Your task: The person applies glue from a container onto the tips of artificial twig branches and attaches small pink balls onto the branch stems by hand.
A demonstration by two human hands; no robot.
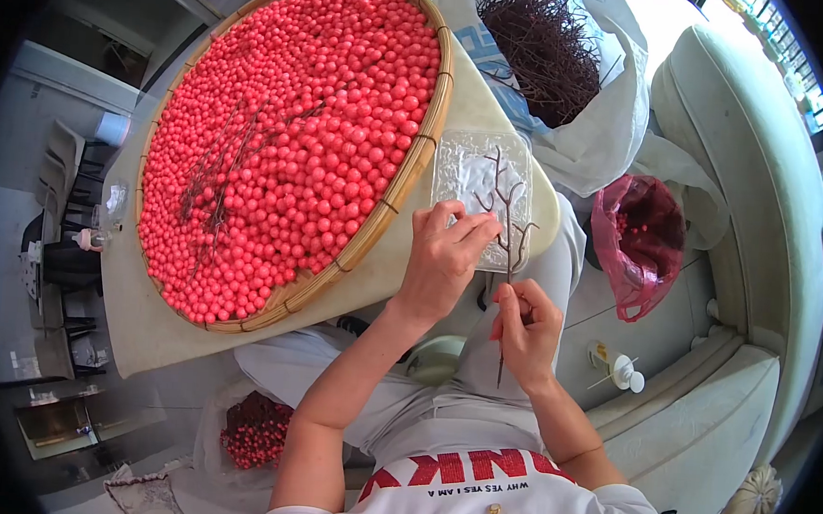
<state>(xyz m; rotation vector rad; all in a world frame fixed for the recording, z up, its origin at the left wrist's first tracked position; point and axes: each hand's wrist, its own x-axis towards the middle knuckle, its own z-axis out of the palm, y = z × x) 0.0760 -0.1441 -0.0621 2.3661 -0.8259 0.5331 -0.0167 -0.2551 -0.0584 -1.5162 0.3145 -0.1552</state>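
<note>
A brown artificial twig branch (512, 202) with several forked side shoots stands out from my right hand (529, 332), whose fingers are closed round its stem. A bit of red shows by the right fingertips; I cannot make out whether it is a berry. My left hand (449, 257) has thumb and fingers pinched together at one side shoot, and whatever is between them is hidden. Under the branch lies a clear plastic tray (448, 151) with something whitish in it. Left of my hands, a wide round bamboo basket (415, 168) is full of pinkish-red berries (343, 149).
Dark bare twigs (546, 53) fill a white bag (612, 142) behind the tray. A pink plastic bag (632, 270) with some red berries hangs to the right, beside a pale sofa (735, 135). Red-berried stems (258, 431) lie in a bag at lower left. Loose twigs (223, 184) rest on the berries.
</note>
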